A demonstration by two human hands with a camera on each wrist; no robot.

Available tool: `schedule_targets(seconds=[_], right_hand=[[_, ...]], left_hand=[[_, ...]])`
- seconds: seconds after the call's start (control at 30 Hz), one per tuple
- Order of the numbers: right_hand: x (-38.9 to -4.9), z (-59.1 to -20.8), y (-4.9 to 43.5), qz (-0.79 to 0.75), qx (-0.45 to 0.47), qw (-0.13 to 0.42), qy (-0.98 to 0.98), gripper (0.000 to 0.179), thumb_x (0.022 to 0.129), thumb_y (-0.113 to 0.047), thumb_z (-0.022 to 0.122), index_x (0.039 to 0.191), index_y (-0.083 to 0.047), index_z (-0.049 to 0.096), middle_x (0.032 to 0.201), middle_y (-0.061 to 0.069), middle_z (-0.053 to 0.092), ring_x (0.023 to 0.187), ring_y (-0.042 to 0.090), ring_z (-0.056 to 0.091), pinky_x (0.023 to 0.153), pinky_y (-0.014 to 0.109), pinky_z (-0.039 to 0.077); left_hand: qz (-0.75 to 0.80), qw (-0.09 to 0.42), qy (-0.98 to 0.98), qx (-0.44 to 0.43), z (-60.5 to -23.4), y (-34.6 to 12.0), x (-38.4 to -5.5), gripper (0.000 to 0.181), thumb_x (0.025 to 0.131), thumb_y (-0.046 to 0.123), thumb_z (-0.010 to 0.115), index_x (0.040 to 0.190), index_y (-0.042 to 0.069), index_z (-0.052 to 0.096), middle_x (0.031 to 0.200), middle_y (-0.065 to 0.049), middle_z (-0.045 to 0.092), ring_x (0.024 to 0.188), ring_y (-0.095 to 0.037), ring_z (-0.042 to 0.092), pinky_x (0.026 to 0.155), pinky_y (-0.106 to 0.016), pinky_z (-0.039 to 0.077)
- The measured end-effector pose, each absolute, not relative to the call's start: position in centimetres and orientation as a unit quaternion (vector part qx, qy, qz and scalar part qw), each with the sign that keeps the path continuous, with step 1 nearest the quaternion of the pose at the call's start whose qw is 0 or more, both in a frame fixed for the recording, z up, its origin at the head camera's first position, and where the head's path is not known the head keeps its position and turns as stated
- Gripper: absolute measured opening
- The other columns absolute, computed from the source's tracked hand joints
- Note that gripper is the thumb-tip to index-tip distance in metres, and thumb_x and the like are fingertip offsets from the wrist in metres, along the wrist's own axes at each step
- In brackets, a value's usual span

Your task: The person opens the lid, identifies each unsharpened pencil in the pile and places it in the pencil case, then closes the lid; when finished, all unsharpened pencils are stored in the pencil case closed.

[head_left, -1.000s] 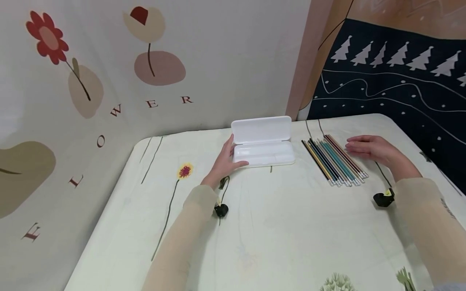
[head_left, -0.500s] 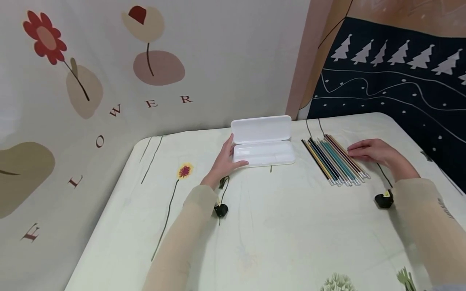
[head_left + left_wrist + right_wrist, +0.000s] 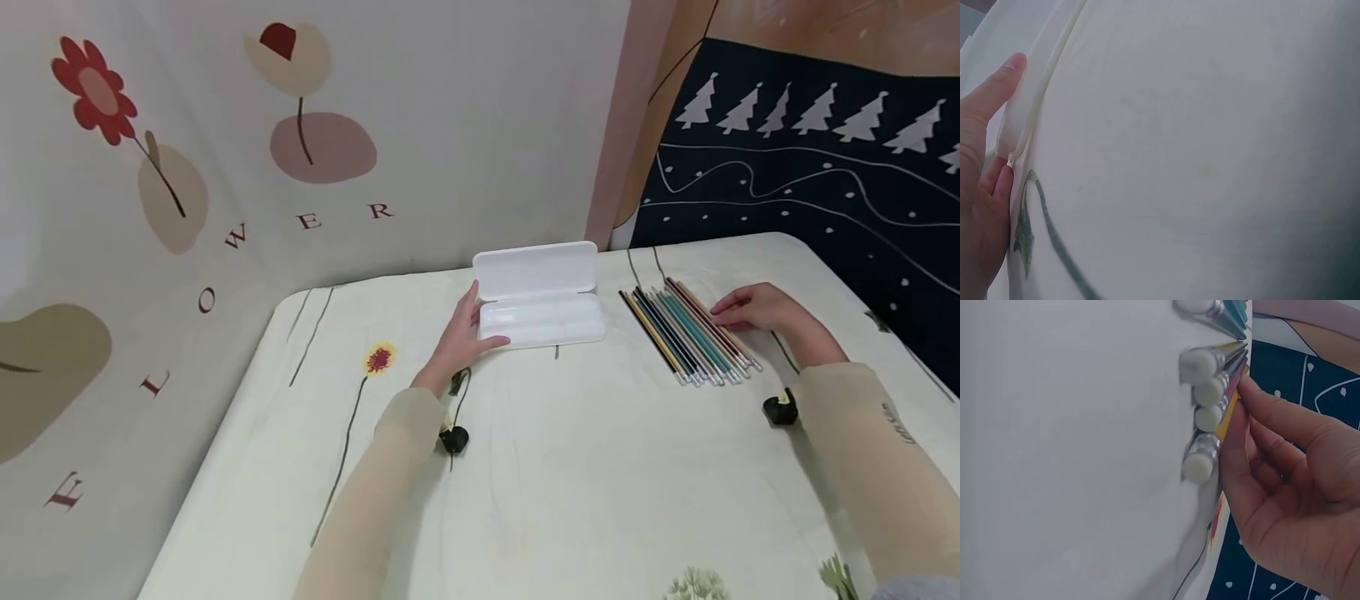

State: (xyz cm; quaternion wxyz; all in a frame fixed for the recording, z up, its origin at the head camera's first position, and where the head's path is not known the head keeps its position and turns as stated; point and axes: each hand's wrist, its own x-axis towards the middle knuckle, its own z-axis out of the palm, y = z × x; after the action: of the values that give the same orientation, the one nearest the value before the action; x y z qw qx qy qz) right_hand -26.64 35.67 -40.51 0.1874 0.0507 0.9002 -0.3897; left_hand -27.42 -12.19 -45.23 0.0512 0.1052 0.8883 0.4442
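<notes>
A white pencil case (image 3: 542,320) lies with its lid (image 3: 536,268) raised toward the wall; its tray shows nothing inside. My left hand (image 3: 452,343) holds the case's left end, thumb over the front edge and fingers at the side. In the left wrist view, the thumb (image 3: 1007,78) lies across the case wall (image 3: 1030,100). To the right, several pencils (image 3: 678,329) lie side by side, white erasers toward me. My right hand (image 3: 765,310) pinches the outermost pencil (image 3: 1227,419) on the row's right side between thumb and fingers, partway along its shaft.
The white tablecloth (image 3: 585,467) has printed flowers and stems. A black wrist device (image 3: 453,439) sits below the left wrist, another black device (image 3: 781,409) below the right. Behind the table hang a pale flower-print curtain (image 3: 465,125) and a dark tree-print cloth (image 3: 810,183).
My right hand has come slightly left and its fingers have closed on the pencil at the row's right edge. The left hand and the case stay in place; the head view shifts slightly.
</notes>
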Motion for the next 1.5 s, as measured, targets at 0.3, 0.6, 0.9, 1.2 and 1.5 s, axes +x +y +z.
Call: schedule_targets(seconds=[0.3, 0.6, 0.9, 1.2, 1.5], right_hand=[[-26.4, -40.6, 35.9, -0.363, 0.062, 0.184, 0.911, 0.032, 0.094, -0.017, 0.066, 0.107, 0.011, 0.065, 0.083, 0.0, 0.068, 0.069, 0.007, 0.062, 0.063, 0.022, 0.056], [-25.8, -40.1, 36.4, -0.37, 0.029, 0.169, 0.913, 0.052, 0.097, -0.024, 0.058, 0.124, 0.02, 0.052, 0.091, 0.001, 0.066, 0.072, 0.0, 0.059, 0.065, 0.02, 0.055], [-25.9, -40.1, 36.4, -0.365, 0.041, 0.133, 0.921, 0.056, 0.1, -0.041, 0.055, 0.131, 0.005, 0.054, 0.103, -0.003, 0.061, 0.084, 0.012, 0.052, 0.068, 0.023, 0.047], [-26.2, -39.4, 35.9, -0.433, 0.035, 0.154, 0.888, 0.052, 0.1, -0.033, 0.059, 0.138, 0.003, 0.053, 0.088, -0.029, 0.061, 0.082, -0.004, 0.06, 0.073, 0.019, 0.056], [-26.7, -38.8, 35.0, -0.419, 0.01, 0.168, 0.892, 0.046, 0.098, -0.02, 0.061, 0.141, -0.004, 0.055, 0.102, -0.021, 0.064, 0.092, 0.005, 0.058, 0.079, 0.021, 0.055]], left_hand=[[0.456, 0.058, 0.881, 0.11, -45.6, -12.0, -26.9, 0.116, 0.082, 0.033, 0.083, 0.161, 0.029, -0.001, 0.169, -0.002, 0.009, 0.15, -0.023, 0.034, 0.125, -0.039, 0.029], [0.457, 0.051, 0.881, 0.115, -45.5, -12.1, -27.0, 0.115, 0.082, 0.034, 0.083, 0.162, 0.029, -0.001, 0.169, -0.003, 0.01, 0.149, -0.025, 0.035, 0.125, -0.04, 0.028], [0.448, 0.048, 0.886, 0.111, -45.5, -12.1, -27.1, 0.115, 0.081, 0.035, 0.083, 0.162, 0.028, 0.0, 0.169, -0.003, 0.012, 0.148, -0.025, 0.037, 0.125, -0.04, 0.028], [0.44, 0.055, 0.889, 0.115, -45.2, -12.2, -27.0, 0.114, 0.084, 0.036, 0.081, 0.161, 0.029, -0.003, 0.169, -0.004, 0.008, 0.149, -0.026, 0.035, 0.125, -0.041, 0.028], [0.438, 0.053, 0.89, 0.116, -45.4, -12.3, -27.5, 0.115, 0.082, 0.038, 0.082, 0.162, 0.027, 0.0, 0.169, -0.005, 0.012, 0.149, -0.027, 0.037, 0.124, -0.041, 0.03]])
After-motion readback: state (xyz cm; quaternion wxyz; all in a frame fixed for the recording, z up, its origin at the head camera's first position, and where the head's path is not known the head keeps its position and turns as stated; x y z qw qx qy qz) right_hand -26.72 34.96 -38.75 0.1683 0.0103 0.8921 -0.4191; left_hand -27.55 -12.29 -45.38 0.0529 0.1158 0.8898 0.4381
